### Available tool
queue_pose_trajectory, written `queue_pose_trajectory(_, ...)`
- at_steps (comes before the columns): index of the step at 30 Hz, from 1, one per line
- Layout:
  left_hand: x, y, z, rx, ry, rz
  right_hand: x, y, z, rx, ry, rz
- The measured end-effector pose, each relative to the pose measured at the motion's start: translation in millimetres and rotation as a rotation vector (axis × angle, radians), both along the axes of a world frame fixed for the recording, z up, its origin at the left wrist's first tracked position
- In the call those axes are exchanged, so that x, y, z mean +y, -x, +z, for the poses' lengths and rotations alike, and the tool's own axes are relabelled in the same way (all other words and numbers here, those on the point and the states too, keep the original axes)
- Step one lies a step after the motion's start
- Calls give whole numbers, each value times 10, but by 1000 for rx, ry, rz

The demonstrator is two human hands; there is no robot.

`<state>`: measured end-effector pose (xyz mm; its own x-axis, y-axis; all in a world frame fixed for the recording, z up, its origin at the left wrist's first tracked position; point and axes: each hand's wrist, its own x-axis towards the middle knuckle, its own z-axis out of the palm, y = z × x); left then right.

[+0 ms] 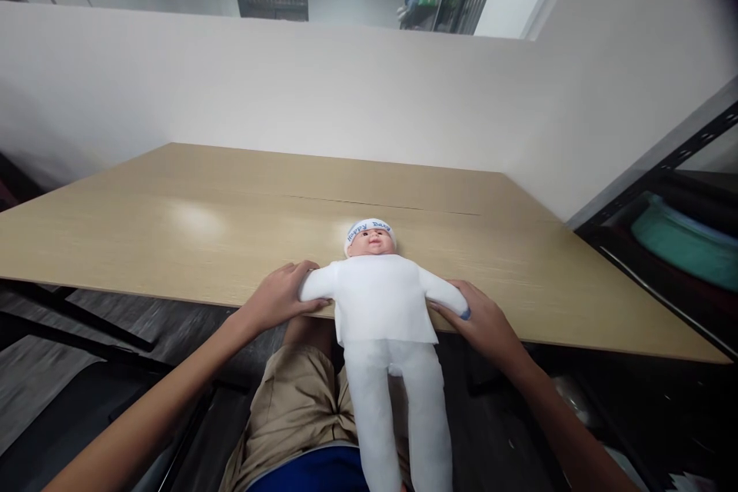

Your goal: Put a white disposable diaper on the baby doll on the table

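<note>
A baby doll in a white suit and a white cap with blue lettering lies face up at the near edge of a light wooden table. Its head and chest rest on the tabletop and its legs hang down over the edge towards my lap. My left hand grips the doll's arm on the left side. My right hand holds the doll's other arm, where a small blue spot shows at the cuff.
A white partition wall stands behind the table. A dark metal rack with a teal tub on a shelf stands at the right. Dark floor and a black frame lie below at the left.
</note>
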<state>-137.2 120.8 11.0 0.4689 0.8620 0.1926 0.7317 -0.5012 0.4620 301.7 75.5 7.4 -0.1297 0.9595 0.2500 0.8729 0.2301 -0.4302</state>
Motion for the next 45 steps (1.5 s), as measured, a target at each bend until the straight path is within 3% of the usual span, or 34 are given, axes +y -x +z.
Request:
queue_pose_trajectory(4, 90, 140, -110, -20, -54, 32, 120, -88, -166, 3, -54, 23)
queue_pose_trajectory(7, 319, 173, -181, -32, -99, 69, 335, -101, -239, -5, -89, 25)
queue_pose_trajectory(19, 1901, 177, -350, -17, -114, 178, 1812, 20, -345, -27, -206, 24)
queue_pose_trajectory(24, 2385, 140, -379, -84, -142, 248, 2407, 42, -344, -29, -234, 6)
queue_pose_trajectory(34, 3316, -27, -504, -63, -398, 373, 3391, -49, -440, -31, -307, -28)
queue_pose_trajectory(39, 3594, 1, -588, -62, -442, 383, 3685, -119, -465, -93, -368, -43)
queue_pose_trajectory(45, 3618, 42, -606, -29, -379, 367, 3810, -276, -573, -90, -366, -36)
